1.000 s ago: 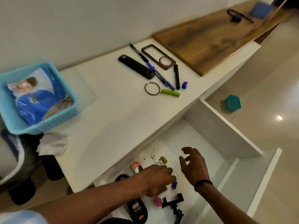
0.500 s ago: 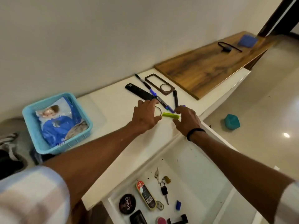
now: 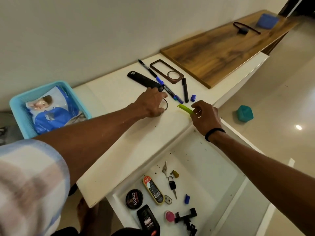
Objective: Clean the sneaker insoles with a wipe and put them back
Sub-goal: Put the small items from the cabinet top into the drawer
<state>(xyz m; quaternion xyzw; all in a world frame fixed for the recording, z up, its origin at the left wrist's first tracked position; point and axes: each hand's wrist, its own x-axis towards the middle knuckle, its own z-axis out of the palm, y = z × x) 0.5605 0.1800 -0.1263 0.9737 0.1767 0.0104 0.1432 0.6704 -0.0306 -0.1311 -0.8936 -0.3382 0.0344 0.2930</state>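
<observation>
No sneaker or insole shows clearly in this view. A blue and white wipe packet [image 3: 54, 113] lies in a light blue basket [image 3: 17, 106] at the left of the white counter [image 3: 119, 133]. My left hand [image 3: 151, 104] reaches across the counter and curls its fingers over a thin dark ring [image 3: 166, 106]. To the right, my right hand [image 3: 204, 116] pinches one end of a small lime-green plastic piece [image 3: 185, 109], which sticks out to the left just above the counter.
Pens [image 3: 185, 90], a black remote [image 3: 143, 80], a brown phone frame [image 3: 166, 70] and a blue cap [image 3: 193, 97] lie behind my hands. A wooden board [image 3: 221, 53] is at the back right. The open drawer [image 3: 213, 167] below holds shoe polish, keys and small items.
Both hands came up from the open drawer to the counter. My right hand has since taken the green piece and drawn it right; my left hand stays on the ring.
</observation>
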